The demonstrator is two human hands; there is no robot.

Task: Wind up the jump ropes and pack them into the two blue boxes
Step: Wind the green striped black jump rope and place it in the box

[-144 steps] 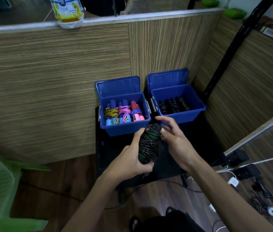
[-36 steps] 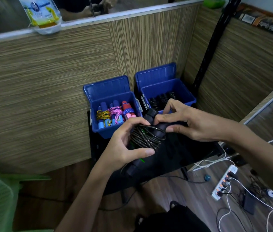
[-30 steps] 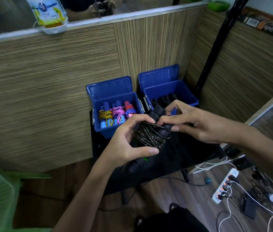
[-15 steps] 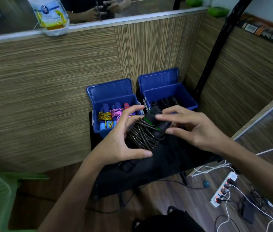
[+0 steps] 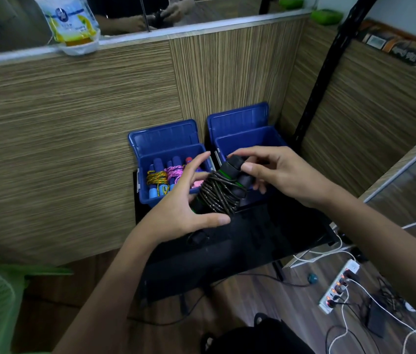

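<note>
Both hands held a wound black jump rope: left hand cradling the coils, right hand pinching its handles. Packing into the right blue box looked next.

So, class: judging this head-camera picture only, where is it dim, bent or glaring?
Head view: dim overall, so the black jump rope nearly merges with the black table; wide-angle lens bows the partition ledge; the power strip lights glow brightly; edges look slightly soft.

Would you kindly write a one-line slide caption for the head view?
Both hands, left and right, hold a wound black jump rope before two open blue boxes.
</note>
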